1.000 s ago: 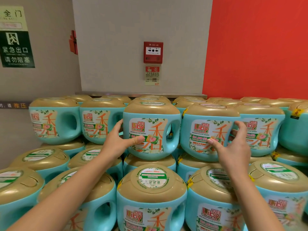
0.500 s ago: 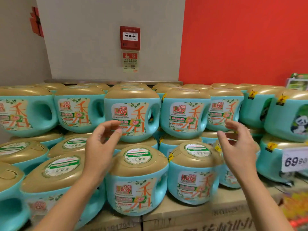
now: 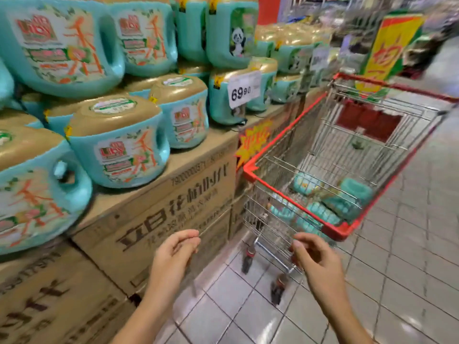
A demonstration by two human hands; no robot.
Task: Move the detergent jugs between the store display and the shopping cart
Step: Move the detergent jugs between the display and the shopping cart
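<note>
Head view: my left hand [image 3: 173,254] and right hand [image 3: 316,259] hang loosely curled, both empty, before the shopping cart [image 3: 293,202] (parked just beside the display, I judge, for short carries). Detergent jugs [image 3: 119,145] sit stacked on cartons [image 3: 173,194]; blurred teal jugs [image 3: 347,202] lie in the cart.

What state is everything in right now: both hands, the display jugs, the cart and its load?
Left hand: empty, fingers loosely curled.
Right hand: empty, fingers loosely curled, by the cart's near end.
Display jugs: upright, stacked on cardboard boxes.
Cart: parked beside the display.
Teal jugs: lying low inside the cart, blurred.
Price tag: in front of a jug, reads 69.90.
</note>
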